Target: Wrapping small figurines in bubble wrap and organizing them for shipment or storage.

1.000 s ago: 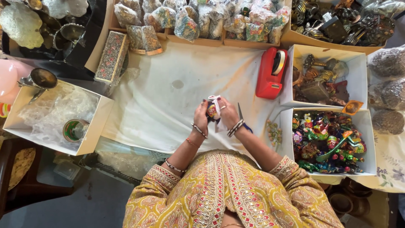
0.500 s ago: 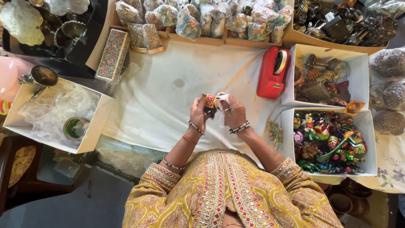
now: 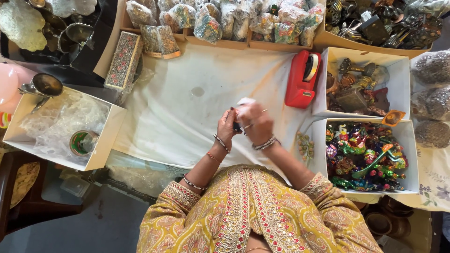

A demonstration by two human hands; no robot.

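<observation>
Both my hands meet over the white cloth (image 3: 178, 117) in front of me. My left hand (image 3: 228, 127) and my right hand (image 3: 257, 123) are closed together around a small dark object wrapped in white paper (image 3: 244, 104), which sticks out above my fingers. The object itself is mostly hidden by my hands. Bangles sit on both wrists.
A red tape dispenser (image 3: 302, 78) lies just right of my hands. White boxes hold metal trinkets (image 3: 361, 86) and colourful figurines (image 3: 365, 157). Packed bags (image 3: 234, 18) line the far edge. At left stands a box of clear wrapping (image 3: 61, 124) with a tape roll.
My hands have shifted slightly right and away from me, and the white paper now covers more of the small colourful object that showed earlier.
</observation>
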